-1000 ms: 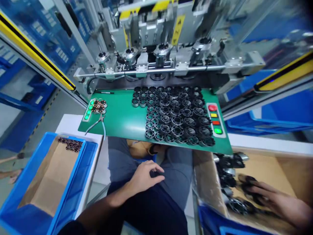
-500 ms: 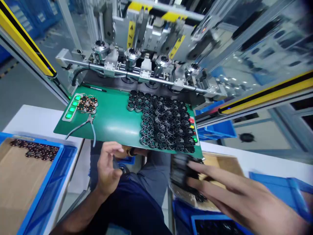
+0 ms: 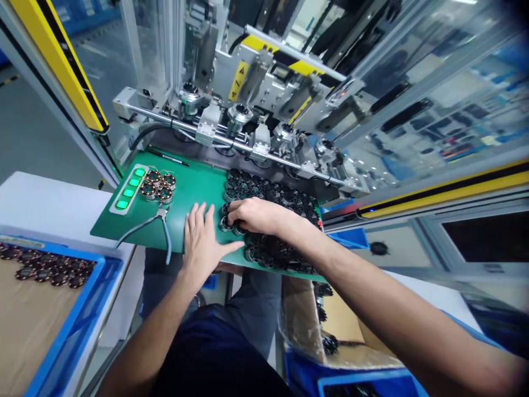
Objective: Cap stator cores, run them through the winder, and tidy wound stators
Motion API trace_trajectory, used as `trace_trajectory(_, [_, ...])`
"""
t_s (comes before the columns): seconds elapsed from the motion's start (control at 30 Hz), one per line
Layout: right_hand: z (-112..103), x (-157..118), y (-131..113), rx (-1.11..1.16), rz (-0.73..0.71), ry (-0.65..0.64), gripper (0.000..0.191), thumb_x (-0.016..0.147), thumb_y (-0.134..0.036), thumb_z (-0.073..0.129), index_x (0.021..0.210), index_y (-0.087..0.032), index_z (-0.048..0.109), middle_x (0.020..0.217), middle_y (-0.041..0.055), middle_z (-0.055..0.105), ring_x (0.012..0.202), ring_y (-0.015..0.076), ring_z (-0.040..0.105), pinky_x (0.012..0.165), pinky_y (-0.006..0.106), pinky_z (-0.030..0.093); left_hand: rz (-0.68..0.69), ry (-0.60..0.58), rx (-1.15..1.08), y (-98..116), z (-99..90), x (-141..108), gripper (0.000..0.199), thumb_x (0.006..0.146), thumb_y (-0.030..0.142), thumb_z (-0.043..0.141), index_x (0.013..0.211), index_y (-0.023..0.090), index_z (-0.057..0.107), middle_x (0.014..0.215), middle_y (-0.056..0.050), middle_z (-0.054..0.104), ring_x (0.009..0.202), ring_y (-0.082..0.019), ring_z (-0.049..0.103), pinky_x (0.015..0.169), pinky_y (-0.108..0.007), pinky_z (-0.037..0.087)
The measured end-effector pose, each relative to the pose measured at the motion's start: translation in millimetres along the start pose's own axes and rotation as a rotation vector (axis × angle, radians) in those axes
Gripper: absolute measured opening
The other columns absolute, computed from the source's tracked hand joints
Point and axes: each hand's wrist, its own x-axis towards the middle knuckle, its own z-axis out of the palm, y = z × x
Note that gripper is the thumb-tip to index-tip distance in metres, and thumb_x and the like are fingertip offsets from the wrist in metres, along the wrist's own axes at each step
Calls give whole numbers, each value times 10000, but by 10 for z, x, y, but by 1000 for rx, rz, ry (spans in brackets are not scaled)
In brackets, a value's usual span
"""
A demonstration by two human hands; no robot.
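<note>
My left hand (image 3: 203, 238) lies on the green mat (image 3: 202, 184) with its fingers stretched and thumb spread, holding nothing. Its thumb points at a pack of black-topped ring-shaped motor stators (image 3: 243, 187). My right hand (image 3: 257, 215) reaches over from the right, its fingers bent down around a black stator (image 3: 226, 223) at the pack's left edge. The fingers and forearm hide part of the pack. Nippers with blue handles (image 3: 167, 231) lie open to the left of my left hand. Beyond them sit several copper-wound stators (image 3: 164, 193) in a small cluster.
A panel of lit green buttons (image 3: 129, 193) and a black pen (image 3: 169, 156) lie on the mat. Behind stands a machine with a metal rail (image 3: 243, 144). A blue tray (image 3: 88, 286) holds copper-wound stators at left. A cardboard box (image 3: 343, 320) with black stators stands at lower right.
My right hand has moved from beside the box to the pack's left edge, carrying dark stators that are now set there. My left hand has come forward onto the mat. The view has shifted.
</note>
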Motion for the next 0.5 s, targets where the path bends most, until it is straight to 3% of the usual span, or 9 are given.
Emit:
trace_trajectory(0.13, [-44, 15, 68, -1, 60, 5, 367, 1002, 16, 719, 1215, -218, 905, 1326, 85, 854, 1096, 224, 839, 850, 282, 564, -5, -120, 122, 76, 84, 306, 1259, 814, 702, 1019, 1773, 78, 495, 1879, -322, 428, 1814, -513, 323, 1484, -725, 271])
trace_trajectory(0.23, [-67, -141, 33, 3, 122, 54, 382, 1041, -10, 687, 1296, -223, 876, 1462, 88, 825, 1154, 246, 850, 881, 298, 590, 24, -156, 159, 111, 119, 475, 1216, 866, 714, 969, 1786, 74, 498, 1895, -296, 417, 1815, -501, 327, 1482, -723, 277])
trace_trajectory(0.37, [68, -722, -205, 112, 128, 259, 318, 1168, -157, 622, 1387, -252, 831, 1533, 100, 799, 1294, 260, 833, 986, 328, 651, 54, -154, 178, 112, 135, 588, 1132, 918, 726, 910, 1785, 114, 520, 1879, -265, 463, 1791, -498, 380, 1461, -730, 315])
trace_trajectory(0.43, [252, -1117, -394, 275, 75, 404, 299, 1213, -234, 587, 1396, -278, 819, 1513, 95, 813, 1308, 235, 836, 1057, 334, 672, 65, -152, 202, 106, 138, 624, 1143, 903, 742, 917, 1776, 112, 532, 1881, -258, 463, 1789, -502, 380, 1462, -719, 320])
trace_trajectory(0.5, [501, -1535, -584, 441, 56, 459, 291, 1221, -260, 590, 1411, -305, 807, 1503, 79, 826, 1327, 211, 838, 1100, 323, 680, 74, -143, 224, 95, 140, 668, 1177, 865, 755, 946, 1768, 120, 540, 1875, -253, 477, 1786, -506, 383, 1463, -715, 315])
